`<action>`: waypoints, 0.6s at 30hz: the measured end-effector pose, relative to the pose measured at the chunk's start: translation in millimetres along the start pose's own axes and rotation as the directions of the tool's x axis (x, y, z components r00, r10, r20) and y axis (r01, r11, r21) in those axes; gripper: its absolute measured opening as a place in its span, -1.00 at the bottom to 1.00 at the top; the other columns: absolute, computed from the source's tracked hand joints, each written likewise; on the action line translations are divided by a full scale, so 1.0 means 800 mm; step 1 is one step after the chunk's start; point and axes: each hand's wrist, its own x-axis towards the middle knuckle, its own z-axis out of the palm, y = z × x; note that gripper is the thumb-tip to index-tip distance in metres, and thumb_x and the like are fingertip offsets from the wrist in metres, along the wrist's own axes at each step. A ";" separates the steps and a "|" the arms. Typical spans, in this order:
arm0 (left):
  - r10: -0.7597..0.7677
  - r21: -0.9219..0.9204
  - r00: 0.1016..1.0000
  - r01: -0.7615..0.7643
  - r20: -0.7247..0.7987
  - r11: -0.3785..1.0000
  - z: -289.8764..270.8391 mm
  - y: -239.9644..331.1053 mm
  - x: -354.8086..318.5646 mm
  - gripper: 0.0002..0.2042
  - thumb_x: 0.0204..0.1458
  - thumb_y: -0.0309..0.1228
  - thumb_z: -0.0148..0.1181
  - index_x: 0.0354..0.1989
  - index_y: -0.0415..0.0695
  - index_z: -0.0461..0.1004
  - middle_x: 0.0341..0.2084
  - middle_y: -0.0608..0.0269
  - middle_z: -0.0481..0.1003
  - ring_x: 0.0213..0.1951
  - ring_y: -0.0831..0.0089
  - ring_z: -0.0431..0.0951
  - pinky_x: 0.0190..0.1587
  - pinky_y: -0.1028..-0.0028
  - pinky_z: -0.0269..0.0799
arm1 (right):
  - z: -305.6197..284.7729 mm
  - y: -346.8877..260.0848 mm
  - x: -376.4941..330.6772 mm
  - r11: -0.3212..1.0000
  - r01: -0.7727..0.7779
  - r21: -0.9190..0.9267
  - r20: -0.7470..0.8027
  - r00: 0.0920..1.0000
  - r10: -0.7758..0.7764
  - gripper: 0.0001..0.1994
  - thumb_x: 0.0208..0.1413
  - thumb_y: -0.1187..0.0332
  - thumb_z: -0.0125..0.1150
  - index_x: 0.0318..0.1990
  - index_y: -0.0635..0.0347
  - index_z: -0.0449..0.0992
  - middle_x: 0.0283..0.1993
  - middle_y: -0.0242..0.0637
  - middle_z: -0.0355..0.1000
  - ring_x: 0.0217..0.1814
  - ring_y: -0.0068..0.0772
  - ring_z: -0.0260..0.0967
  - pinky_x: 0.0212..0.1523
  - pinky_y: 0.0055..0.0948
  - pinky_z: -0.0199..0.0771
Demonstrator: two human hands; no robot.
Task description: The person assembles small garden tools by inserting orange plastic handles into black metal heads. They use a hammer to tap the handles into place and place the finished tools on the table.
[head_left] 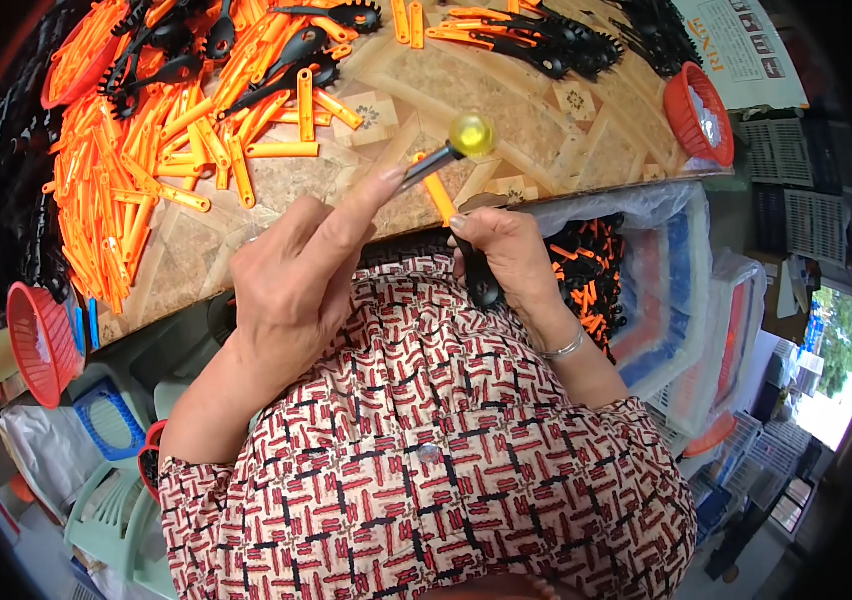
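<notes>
My left hand (296, 265) is closed around a small mallet-like tool (431, 165) with a dark shaft and a round, see-through yellow head. That head is over the table, just above and beyond an orange handle (438, 198). My right hand (511, 250) grips a black kitchen utensil with this orange handle, close to the joint. The utensil's dark, rounded end (484, 290) hangs down below my fingers against my patterned clothing; its exact shape is partly hidden.
Loose orange handles (96, 190) are heaped on the table's left, with black utensil heads (301, 50) among them. Utensils with orange handles (546, 45) lie at the far side. Red baskets (686, 120) stand at the edges. Right of me, a plastic-lined container (661, 290) holds many orange-and-black pieces.
</notes>
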 end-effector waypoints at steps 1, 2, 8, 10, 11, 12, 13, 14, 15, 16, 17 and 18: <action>0.016 0.059 1.000 -0.017 0.015 0.998 -0.001 -0.001 -0.001 -0.37 0.03 -0.56 0.30 0.31 0.27 0.50 -0.58 0.24 0.31 -0.58 0.28 0.43 -0.55 0.27 0.33 | -0.001 0.002 0.002 1.000 -0.024 -0.005 -0.008 1.000 0.024 -0.71 0.34 0.29 0.25 -0.38 0.31 0.60 -0.58 -0.34 0.52 -0.56 -0.62 0.45 -0.51 -0.60 0.40; 0.031 0.117 0.999 -0.035 0.031 0.993 -0.003 0.000 -0.003 -0.39 0.04 -0.55 0.30 0.31 0.27 0.51 -0.58 0.24 0.32 -0.58 0.28 0.44 -0.55 0.27 0.33 | -0.001 0.005 0.003 1.000 -0.011 -0.004 0.024 1.000 0.012 -0.71 0.34 0.29 0.25 -0.38 0.31 0.61 -0.57 -0.34 0.52 -0.55 -0.63 0.45 -0.52 -0.59 0.40; -0.239 0.039 0.952 0.236 0.193 0.971 -0.014 -0.020 -0.003 -0.52 0.16 -0.58 0.24 0.27 0.07 0.52 -0.43 0.15 0.51 -0.43 0.27 0.56 -0.33 0.36 0.47 | -0.077 -0.011 0.008 0.951 0.045 -0.306 0.205 0.978 0.019 -0.74 0.34 0.29 0.23 -0.38 0.24 0.59 -0.56 -0.38 0.52 -0.59 -0.61 0.43 -0.55 -0.58 0.40; -0.284 -0.117 0.958 0.288 0.048 0.950 -0.017 -0.032 0.001 -0.57 0.21 -0.55 0.22 0.27 0.00 0.51 -0.28 0.07 0.62 -0.25 0.21 0.68 -0.19 0.35 0.56 | -0.136 -0.056 -0.014 0.773 0.028 -0.634 0.135 0.988 0.074 -0.73 0.29 0.27 0.30 -0.43 0.22 0.63 -0.52 -0.31 0.56 -0.49 -0.52 0.53 -0.37 -0.46 0.48; -0.350 -0.191 0.936 0.347 0.017 0.918 -0.018 -0.036 0.001 -0.57 0.21 -0.60 0.19 0.27 -0.09 0.50 -0.15 0.02 0.65 -0.14 0.26 0.69 -0.05 0.41 0.53 | -0.166 -0.066 -0.023 0.616 0.088 -0.783 0.048 0.996 -0.081 -0.72 0.26 0.23 0.30 -0.42 0.23 0.63 -0.48 -0.24 0.58 -0.44 -0.36 0.56 -0.34 -0.34 0.50; -0.386 -0.179 0.922 0.382 0.012 0.907 -0.017 -0.048 -0.004 -0.59 0.22 -0.58 0.20 0.26 -0.09 0.51 -0.24 0.13 0.62 -0.23 0.39 0.62 -0.14 0.47 0.47 | -0.183 -0.074 -0.028 0.424 0.102 -0.900 -0.008 0.968 -0.250 -0.70 0.24 0.19 0.31 -0.40 0.24 0.64 -0.44 -0.18 0.59 -0.39 -0.19 0.60 -0.30 -0.23 0.52; -0.424 -0.167 0.906 0.419 0.004 0.893 -0.017 -0.059 -0.010 -0.60 0.24 -0.56 0.21 0.26 -0.09 0.52 -0.33 0.24 0.58 -0.32 0.53 0.54 -0.23 0.53 0.42 | -0.179 -0.098 -0.026 0.201 -0.090 -0.975 -0.150 0.938 -0.311 -0.69 0.22 0.12 0.32 -0.30 0.24 0.65 -0.31 -0.14 0.61 -0.24 -0.08 0.58 -0.20 -0.17 0.51; -0.428 -0.178 0.904 0.420 -0.009 0.890 -0.016 -0.065 -0.015 -0.61 0.27 -0.53 0.21 0.28 -0.10 0.52 -0.46 0.40 0.51 -0.45 0.71 0.42 -0.40 0.64 0.32 | -0.179 -0.122 -0.015 -0.021 -0.296 -0.955 -0.264 0.878 -0.399 -0.63 0.20 0.06 0.32 -0.20 0.24 0.66 -0.18 -0.09 0.63 -0.10 0.04 0.57 -0.11 -0.11 0.50; -0.439 -0.172 0.898 0.433 0.003 0.885 -0.016 -0.067 -0.017 -0.62 0.26 -0.52 0.21 0.27 -0.10 0.53 -0.46 0.40 0.51 -0.46 0.70 0.42 -0.41 0.63 0.33 | -0.187 -0.130 0.004 -0.083 -0.222 -0.972 -0.127 0.783 -0.609 -0.57 0.19 0.00 0.31 -0.06 0.21 0.63 -0.03 -0.07 0.59 0.03 0.04 0.53 0.01 -0.13 0.47; -0.451 -0.158 0.893 0.447 0.013 0.880 -0.016 -0.067 -0.020 -0.62 0.26 -0.52 0.22 0.25 -0.10 0.54 -0.46 0.40 0.51 -0.47 0.70 0.43 -0.42 0.61 0.34 | -0.200 -0.133 0.033 -0.160 -0.156 -0.975 0.025 0.634 -0.773 -0.49 0.18 -0.06 0.30 0.07 0.17 0.60 0.12 -0.04 0.56 0.16 0.04 0.49 0.12 -0.15 0.45; -0.462 -0.141 0.887 0.459 0.017 0.877 -0.013 -0.060 -0.022 -0.63 0.26 -0.51 0.23 0.24 -0.10 0.55 -0.47 0.41 0.51 -0.48 0.69 0.43 -0.43 0.60 0.35 | -0.213 -0.142 0.064 -0.061 0.023 -0.998 0.063 0.585 -0.809 -0.45 0.19 -0.08 0.28 0.16 0.13 0.55 0.20 -0.05 0.51 0.26 0.01 0.42 0.21 -0.16 0.38; -0.439 -0.131 0.898 0.436 0.003 0.890 -0.011 -0.060 -0.024 -0.64 0.26 -0.51 0.23 0.23 -0.10 0.56 -0.47 0.41 0.52 -0.48 0.69 0.43 -0.43 0.60 0.36 | -0.218 -0.151 0.107 0.030 0.212 -0.977 0.089 0.533 -0.841 -0.41 0.20 -0.10 0.26 0.24 0.10 0.51 0.28 -0.05 0.46 0.37 -0.03 0.35 0.30 -0.16 0.32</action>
